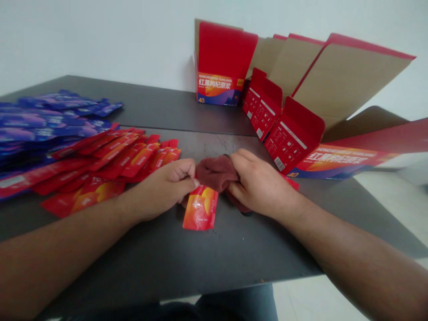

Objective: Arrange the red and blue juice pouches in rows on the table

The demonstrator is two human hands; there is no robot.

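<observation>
While beside the cloth (216, 173) — a red sachet (200, 209)

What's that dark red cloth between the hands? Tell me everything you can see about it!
It's a small dark reddish-brown cloth that looks soft and fuzzy, like towel fabric, with no pattern showing. It's bunched up, so its edges are hard to see. The right hand grips it and hides part of it, and the left hand pinches its left end. A lower fold droops toward the dark table, and the cloth overlaps the top of a red-orange sachet.
</observation>
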